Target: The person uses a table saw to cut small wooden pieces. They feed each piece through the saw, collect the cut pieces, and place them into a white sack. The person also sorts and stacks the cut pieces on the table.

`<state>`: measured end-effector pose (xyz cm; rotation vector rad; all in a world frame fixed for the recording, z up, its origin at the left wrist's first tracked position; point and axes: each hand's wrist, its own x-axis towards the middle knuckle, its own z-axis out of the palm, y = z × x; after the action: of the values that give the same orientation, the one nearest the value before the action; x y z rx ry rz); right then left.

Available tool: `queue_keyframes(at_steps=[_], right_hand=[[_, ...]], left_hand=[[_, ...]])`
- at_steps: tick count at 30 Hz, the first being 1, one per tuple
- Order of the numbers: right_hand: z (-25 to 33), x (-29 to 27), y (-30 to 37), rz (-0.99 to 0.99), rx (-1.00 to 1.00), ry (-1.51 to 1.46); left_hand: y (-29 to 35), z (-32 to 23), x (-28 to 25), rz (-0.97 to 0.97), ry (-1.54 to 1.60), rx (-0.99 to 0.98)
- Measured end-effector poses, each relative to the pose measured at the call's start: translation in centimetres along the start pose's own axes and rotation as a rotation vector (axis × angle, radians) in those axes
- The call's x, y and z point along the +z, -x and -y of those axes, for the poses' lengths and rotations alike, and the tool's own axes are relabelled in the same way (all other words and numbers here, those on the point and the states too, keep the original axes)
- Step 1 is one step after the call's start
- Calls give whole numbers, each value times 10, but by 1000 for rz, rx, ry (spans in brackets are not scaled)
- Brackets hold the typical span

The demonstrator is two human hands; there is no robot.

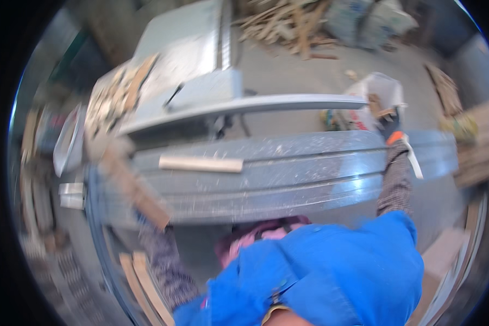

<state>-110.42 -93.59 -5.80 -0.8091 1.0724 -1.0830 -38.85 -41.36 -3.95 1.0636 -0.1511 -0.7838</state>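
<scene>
At the lower left my left hand (148,224) is at the near end of a brown wooden board (138,190), which slants up over the left part of the metal machine table. Board and hand are smeared by motion, but the board appears gripped from below. My right arm stretches to the far right across the table. There my right hand (390,129), in a dark glove with an orange cuff, is at the mouth of a white sack (386,84) with wood scraps in it. Its fingers are blurred. A short pale wood strip (201,164) lies on the metal table (309,187).
A long metal fence (288,102) runs along the table's far side. Behind it stands a machine surface (174,41) with wood chips (114,100) at its left. Scrap wood (285,22) and filled sacks (369,22) lie at the back. Boards (481,141) are stacked at right.
</scene>
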Motion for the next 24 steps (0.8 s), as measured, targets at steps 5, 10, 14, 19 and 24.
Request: queue_keyframes(at_steps=[5,10,14,19,24], right_hand=[[36,13,-64,-319,103,416],[-83,121,49,380,-9,629],[-98,214,181,610,24,456],[-91,206,195,593,-82,542],[-88,190,210,645,-73,529]], left_hand=[[48,133,156,170,498,-253],[76,212,252,-190,244,-214],[93,264,307,-102,236,-121],[138,239,364,105,-314,-99],[140,244,367,196,-421,-127]])
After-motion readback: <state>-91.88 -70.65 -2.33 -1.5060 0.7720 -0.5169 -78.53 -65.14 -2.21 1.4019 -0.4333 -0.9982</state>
